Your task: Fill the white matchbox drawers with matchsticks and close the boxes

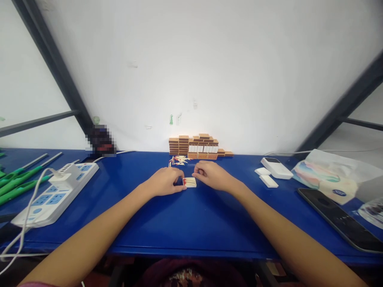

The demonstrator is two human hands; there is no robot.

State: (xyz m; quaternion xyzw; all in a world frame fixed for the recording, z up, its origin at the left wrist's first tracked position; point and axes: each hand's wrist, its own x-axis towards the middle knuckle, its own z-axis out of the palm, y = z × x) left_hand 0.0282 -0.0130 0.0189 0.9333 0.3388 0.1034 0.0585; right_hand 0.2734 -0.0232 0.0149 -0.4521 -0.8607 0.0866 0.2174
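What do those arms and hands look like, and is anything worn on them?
They're a person's bare forearms. The left hand and right hand wear no gloves, and no rings or watch show. A maroon sleeve edge appears at lower left.

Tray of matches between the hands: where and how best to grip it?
Grip the tray by its long walls near the left end, coming from the left, where the left hand is. It lies flat, open side up, matches inside, so a light, level pinch seems best.
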